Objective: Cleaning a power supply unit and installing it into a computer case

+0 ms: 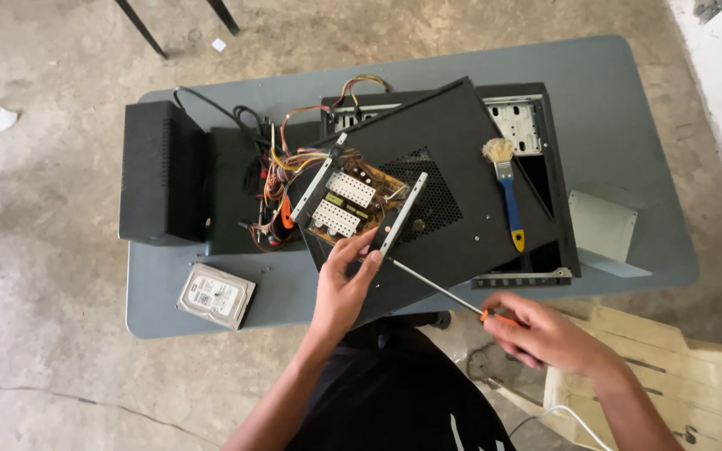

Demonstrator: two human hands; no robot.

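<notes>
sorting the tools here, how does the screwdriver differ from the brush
The screwdriver is held in the right hand, its tip at the metal frame by the left hand; the brush lies untouched on the black side panel.
The screwdriver has a thin metal shaft and orange handle; the brush has pale bristles and a blue handle with a yellow end.
The screwdriver is longer and slimmer; the brush is shorter and wider.
Both are hand tools over the panel.

The side panel [453, 192] was matt black metal; the screwdriver [449, 294] had a shiny steel shaft; the worktop [620, 125] looked smooth grey plastic.
</notes>
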